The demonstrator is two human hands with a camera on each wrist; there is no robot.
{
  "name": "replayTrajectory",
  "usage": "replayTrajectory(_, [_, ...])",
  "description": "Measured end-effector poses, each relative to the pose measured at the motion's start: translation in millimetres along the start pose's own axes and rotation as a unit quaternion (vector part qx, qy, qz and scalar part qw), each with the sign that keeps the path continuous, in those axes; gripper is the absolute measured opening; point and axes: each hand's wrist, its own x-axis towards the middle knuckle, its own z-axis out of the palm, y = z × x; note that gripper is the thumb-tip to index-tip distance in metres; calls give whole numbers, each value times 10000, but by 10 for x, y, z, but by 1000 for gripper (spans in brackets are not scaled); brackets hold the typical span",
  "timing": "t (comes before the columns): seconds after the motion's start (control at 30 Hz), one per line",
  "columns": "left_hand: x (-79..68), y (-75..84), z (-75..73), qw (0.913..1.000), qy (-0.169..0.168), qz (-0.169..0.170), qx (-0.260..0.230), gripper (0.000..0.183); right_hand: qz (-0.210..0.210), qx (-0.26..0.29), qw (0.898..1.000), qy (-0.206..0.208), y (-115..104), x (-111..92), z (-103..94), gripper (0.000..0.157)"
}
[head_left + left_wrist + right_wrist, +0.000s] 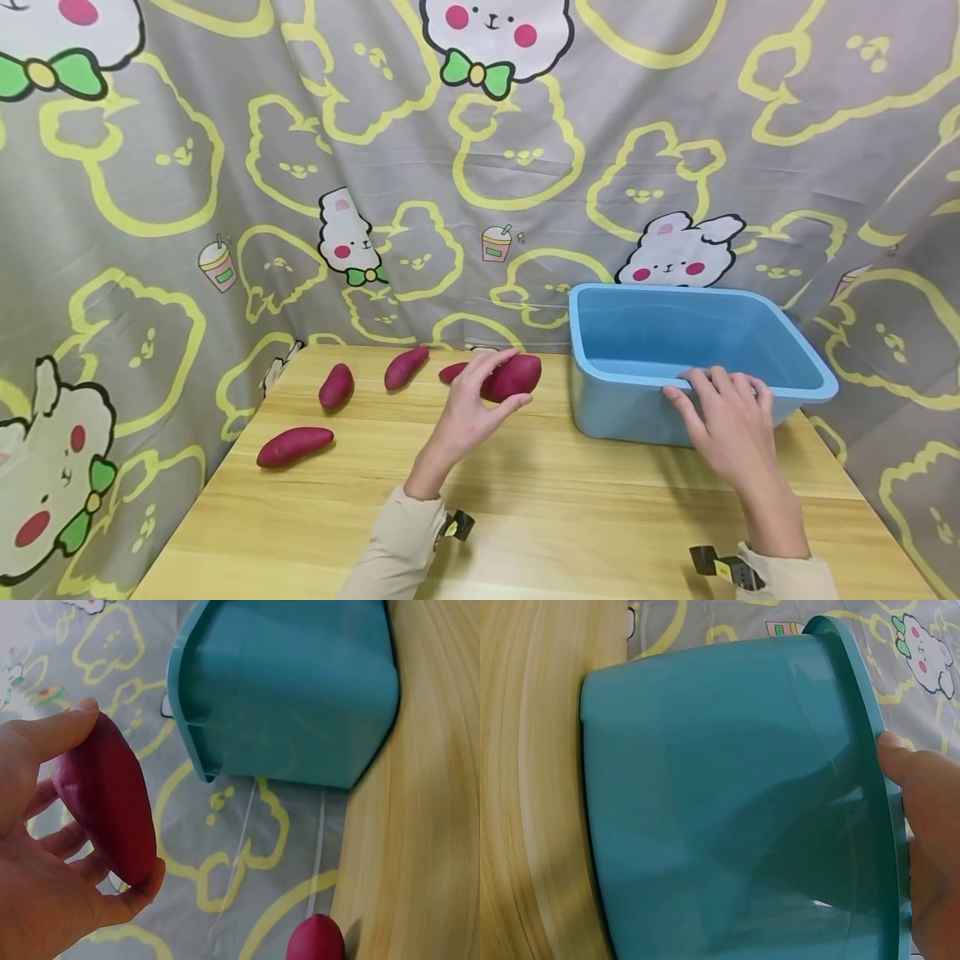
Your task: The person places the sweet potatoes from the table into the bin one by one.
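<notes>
My left hand (468, 408) holds a dark red sweet potato (517, 377) between thumb and fingers, raised off the table. The left wrist view shows this sweet potato (112, 802) pinched at both ends, clear of the bin. A blue plastic bin (630, 408) stands at the right of the table. My right hand (723, 417) grips the bin's near rim, thumb outside and fingers over the edge; the right wrist view shows the thumb on the rim (881, 772). Behind the left hand lies another sweet potato (452, 372), partly hidden.
Three more sweet potatoes lie apart on the left of the wooden table (525, 517): one at the back (407, 368), one farther left (336, 387) and a long one (296, 447) nearer the front. A patterned grey curtain (420, 167) hangs directly behind the table.
</notes>
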Motion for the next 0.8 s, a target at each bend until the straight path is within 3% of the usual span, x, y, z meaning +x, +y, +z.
replayTrajectory(0.8, [153, 175, 173, 9998, -168, 33, -104, 61, 34, -35, 10000, -15, -10, 0, 9, 36])
